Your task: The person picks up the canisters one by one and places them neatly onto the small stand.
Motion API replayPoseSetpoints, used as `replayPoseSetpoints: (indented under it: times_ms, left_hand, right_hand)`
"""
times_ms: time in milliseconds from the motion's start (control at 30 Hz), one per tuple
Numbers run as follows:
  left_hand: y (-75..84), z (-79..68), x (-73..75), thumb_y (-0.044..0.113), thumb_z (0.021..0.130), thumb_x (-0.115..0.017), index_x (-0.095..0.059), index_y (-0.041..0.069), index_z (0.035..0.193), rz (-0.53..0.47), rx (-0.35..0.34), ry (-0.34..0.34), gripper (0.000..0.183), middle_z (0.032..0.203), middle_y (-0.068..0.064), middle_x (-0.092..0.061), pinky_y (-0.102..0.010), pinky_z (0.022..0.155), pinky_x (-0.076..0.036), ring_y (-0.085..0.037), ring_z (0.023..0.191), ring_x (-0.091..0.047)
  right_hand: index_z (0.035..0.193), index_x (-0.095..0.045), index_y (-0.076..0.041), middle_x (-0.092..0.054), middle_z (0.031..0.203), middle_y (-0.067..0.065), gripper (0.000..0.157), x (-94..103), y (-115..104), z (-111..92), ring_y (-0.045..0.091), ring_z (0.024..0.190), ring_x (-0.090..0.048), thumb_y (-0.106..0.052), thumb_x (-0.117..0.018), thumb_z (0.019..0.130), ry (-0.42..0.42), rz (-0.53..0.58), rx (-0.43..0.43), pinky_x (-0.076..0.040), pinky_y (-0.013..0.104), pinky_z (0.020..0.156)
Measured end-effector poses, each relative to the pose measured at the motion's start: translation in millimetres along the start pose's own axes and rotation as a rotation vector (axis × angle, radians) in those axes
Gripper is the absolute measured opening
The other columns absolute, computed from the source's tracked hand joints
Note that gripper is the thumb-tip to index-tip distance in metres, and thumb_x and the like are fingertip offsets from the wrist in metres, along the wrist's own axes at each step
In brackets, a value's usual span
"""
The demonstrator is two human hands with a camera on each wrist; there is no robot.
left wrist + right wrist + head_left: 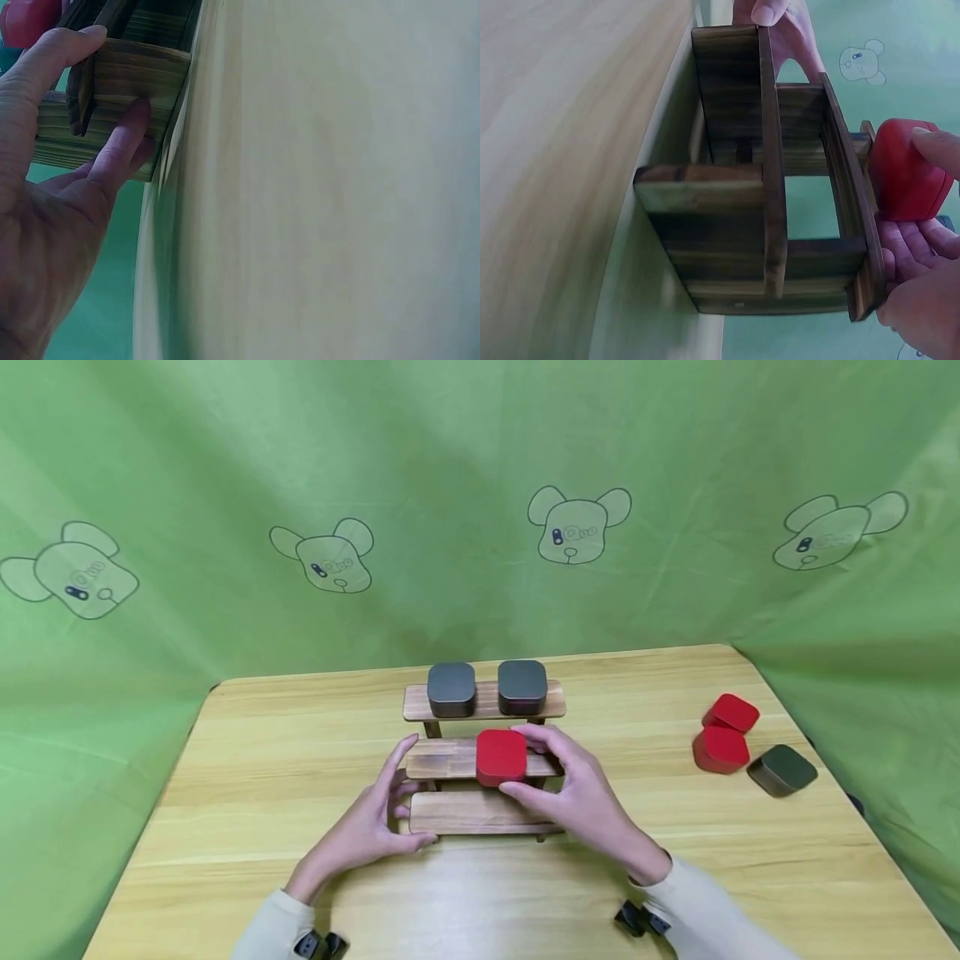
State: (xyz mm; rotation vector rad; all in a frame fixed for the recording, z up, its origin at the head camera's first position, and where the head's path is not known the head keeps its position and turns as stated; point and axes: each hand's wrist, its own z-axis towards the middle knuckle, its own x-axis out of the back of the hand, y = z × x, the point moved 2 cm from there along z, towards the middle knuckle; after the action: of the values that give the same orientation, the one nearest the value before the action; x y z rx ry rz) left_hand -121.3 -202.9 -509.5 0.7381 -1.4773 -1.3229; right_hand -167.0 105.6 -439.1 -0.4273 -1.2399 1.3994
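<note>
A three-tier wooden display stand [480, 814] stands at the middle of the table. My left hand [367, 823] holds its left end, with the thumb at the front board's edge and the other fingers bent along the side. My right hand [581, 785] grips a red rounded-square tin [501, 757] between thumb and fingers, over the middle tier. In the right wrist view the red tin [904, 171] sits close by the stand's boards. Two dark grey tins, a left one [452, 690] and a right one [522, 687], rest side by side on the top tier.
On the table's right side are two red tins, a rear one [731, 713] and a front one [721, 749], with a dark grey tin [782, 770] beside them. A green curtain [450, 460] with bear drawings hangs behind the wooden table [247, 793] and down its sides.
</note>
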Motion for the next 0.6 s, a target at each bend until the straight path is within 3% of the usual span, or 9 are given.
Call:
replayPoseSetpoints:
  times_ms: [167, 333, 600]
  left_hand:
    - [0.4, 0.0, 0.3, 0.000, 0.077, -0.099, -0.005, 0.046, 0.174, -0.002, -0.004, 0.001, 0.143, 0.161, -0.024, -0.048, -0.040, 0.103, -0.059, -0.035, 0.142, -0.057]
    - [0.3, -0.5, 1.6, 0.001, 0.077, -0.099, -0.005, 0.045, 0.175, 0.006, -0.013, 0.003, 0.142, 0.161, -0.025, -0.048, -0.040, 0.103, -0.059, -0.036, 0.142, -0.057]
    - [0.5, 0.3, 1.6, 0.007, 0.079, -0.100, -0.007, 0.046, 0.174, -0.006, -0.006, -0.002, 0.138, 0.161, -0.023, -0.048, -0.040, 0.104, -0.059, -0.033, 0.141, -0.058]
  right_hand:
    - [0.147, -0.063, -0.010, -0.068, 0.140, -0.006, 0.069, -8.4, -4, 4, 0.018, 0.129, -0.064, -0.014, -0.096, 0.086, -0.008, -0.028, 0.020, -0.050, 0.030, 0.111]
    - [0.147, -0.064, -0.012, -0.069, 0.139, -0.004, 0.070, -15.3, -9, 10, 0.018, 0.127, -0.065, -0.017, -0.097, 0.086, -0.013, -0.103, 0.039, -0.051, 0.040, 0.110]
    - [0.148, -0.064, -0.012, -0.070, 0.137, -0.003, 0.070, -24.2, -14, 16, 0.021, 0.127, -0.064, -0.025, -0.096, 0.087, -0.045, -0.164, -0.006, -0.048, 0.053, 0.108]
